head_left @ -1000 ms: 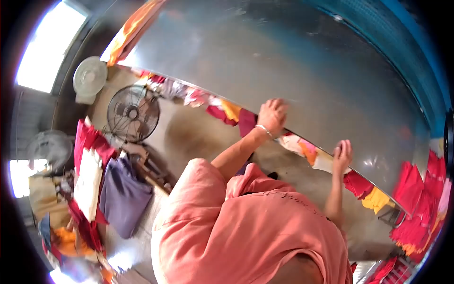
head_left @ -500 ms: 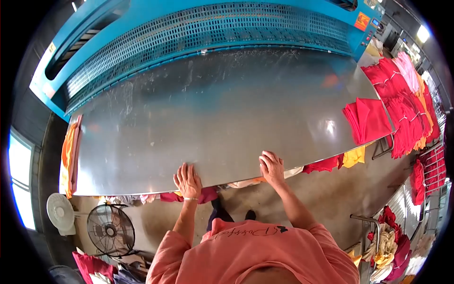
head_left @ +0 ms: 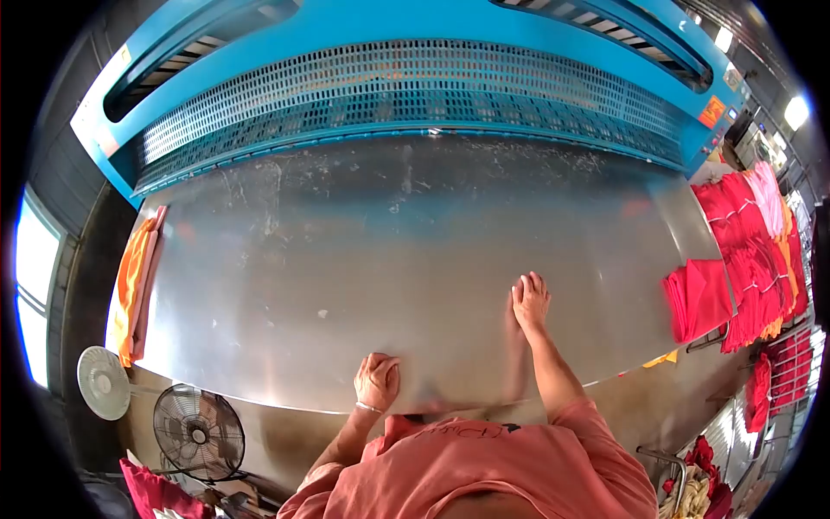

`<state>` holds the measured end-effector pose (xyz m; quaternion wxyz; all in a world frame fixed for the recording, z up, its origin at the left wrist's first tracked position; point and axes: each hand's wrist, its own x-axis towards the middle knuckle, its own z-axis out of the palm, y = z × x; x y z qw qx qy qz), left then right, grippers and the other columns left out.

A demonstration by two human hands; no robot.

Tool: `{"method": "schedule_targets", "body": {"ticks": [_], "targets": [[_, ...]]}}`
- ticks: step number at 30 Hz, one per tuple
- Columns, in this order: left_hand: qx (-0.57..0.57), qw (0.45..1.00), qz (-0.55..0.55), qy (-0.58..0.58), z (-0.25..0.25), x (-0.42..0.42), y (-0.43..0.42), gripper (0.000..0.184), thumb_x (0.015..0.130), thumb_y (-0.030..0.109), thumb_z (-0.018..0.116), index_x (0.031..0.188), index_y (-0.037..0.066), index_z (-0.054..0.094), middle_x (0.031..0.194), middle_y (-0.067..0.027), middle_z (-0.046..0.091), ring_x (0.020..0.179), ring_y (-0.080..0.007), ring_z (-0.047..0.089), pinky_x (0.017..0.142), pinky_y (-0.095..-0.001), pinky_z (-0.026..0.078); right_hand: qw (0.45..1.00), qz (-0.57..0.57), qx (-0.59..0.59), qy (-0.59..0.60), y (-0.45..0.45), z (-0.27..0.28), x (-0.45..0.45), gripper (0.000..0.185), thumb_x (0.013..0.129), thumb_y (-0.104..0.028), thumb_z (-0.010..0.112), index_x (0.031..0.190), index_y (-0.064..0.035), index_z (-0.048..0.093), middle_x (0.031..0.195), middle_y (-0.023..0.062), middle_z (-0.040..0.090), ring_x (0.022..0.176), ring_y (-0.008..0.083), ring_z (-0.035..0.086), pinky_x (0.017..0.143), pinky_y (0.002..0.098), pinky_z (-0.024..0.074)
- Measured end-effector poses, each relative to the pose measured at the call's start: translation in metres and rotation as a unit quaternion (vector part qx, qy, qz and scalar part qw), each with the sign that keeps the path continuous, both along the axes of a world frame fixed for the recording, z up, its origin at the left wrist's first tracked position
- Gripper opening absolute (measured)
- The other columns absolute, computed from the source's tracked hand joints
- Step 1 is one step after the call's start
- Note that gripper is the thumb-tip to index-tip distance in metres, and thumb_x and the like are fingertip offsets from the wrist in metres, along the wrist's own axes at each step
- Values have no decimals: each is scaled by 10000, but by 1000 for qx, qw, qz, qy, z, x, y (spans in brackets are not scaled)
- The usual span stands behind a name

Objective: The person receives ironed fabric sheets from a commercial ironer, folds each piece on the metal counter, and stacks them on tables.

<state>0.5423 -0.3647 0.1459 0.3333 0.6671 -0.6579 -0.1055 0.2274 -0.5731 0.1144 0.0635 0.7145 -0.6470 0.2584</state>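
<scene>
Metal table (head_left: 415, 285): I viewed it before the blue machine (head_left: 398, 22), under both hands.
Left hand (head_left: 378, 381): was near the front edge, fingers curled; contents I could not tell.
Right hand (head_left: 531, 301): lay farther in, fingers extended, narrowly parted.
Red cloth (head_left: 699, 298): sat along the right edge.

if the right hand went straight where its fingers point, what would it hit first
Probably the blue slotted panel, on the far side of the metal tabletop; whether the right hand touches the tabletop or hovers above it is unclear.
</scene>
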Motion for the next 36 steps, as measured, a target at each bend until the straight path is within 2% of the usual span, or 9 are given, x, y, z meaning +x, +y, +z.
{"method": "schedule_targets", "body": {"ticks": [4,18,21,23,25,27,29,31,36], "targets": [[40,967,-39,250,-18,42,-79,121,774,87,561,881,93,618,686,-58,568,558,-193,558,511,-305,454,999,-40,-15,6,-1,-6,16,352,835,-245,545,1137,-79,472,1275,109,421,1198,289,358,950,449,286],[-136,979,51,140,-53,108,-434,135,741,60,586,852,111,644,690,-70,537,621,-207,516,575,-301,440,994,-81,80,-9,-12,14,24,292,857,-199,494,1139,-128,485,1272,62,420,1211,264,353,971,424,263],[-155,956,50,246,-88,121,-510,161,732,54,561,868,109,626,765,-67,562,696,-238,532,639,-312,451,994,-74,77,-5,-12,10,20,312,840,-190,515,1146,-135,486,1268,60,428,1207,265,362,971,425,264],[-220,975,33,-11,-69,124,-535,192,713,46,551,888,103,607,847,-62,598,863,-259,523,790,-360,427,994,-75,79,0,-13,12,20,321,825,-182,529,1140,-131,493,1264,67,433,1197,268,374,958,428,277],[-170,983,56,-44,-31,114,-541,265,702,84,572,965,109,598,980,-85,586,893,-307,514,808,-383,422,994,-76,82,-7,-15,16,21,316,824,-182,528,1133,-126,498,1262,72,434,1194,269,377,949,431,284],[-113,969,98,-198,-19,108,-551,494,655,123,609,1143,154,538,1200,-71,476,1096,-271,429,885,-436,367,994,-71,77,-13,-17,19,21,307,813,-163,546,1114,-119,506,1251,75,439,1186,271,385,927,439,301],[-127,930,133,-319,-13,100,-560,532,660,134,611,1182,170,516,1247,-49,451,1167,-251,391,947,-431,307,994,-73,73,-27,-17,23,21,305,808,-154,555,1107,-119,508,1246,73,441,1183,270,389,921,441,305],[33,967,123,-223,-12,92,-560,500,686,117,581,1181,152,513,1225,-71,477,1139,-253,429,935,-428,330,995,-74,54,-34,-17,27,20,307,801,-138,572,1101,-120,508,1234,70,447,1177,261,397,910,435,318],[46,974,-20,-222,-40,68,-479,387,712,95,542,1098,56,535,995,-166,558,905,-340,511,755,-467,409,995,-70,27,-71,-12,28,17,295,795,-128,583,1080,-114,510,1208,69,460,1160,258,408,891,432,327]]}}
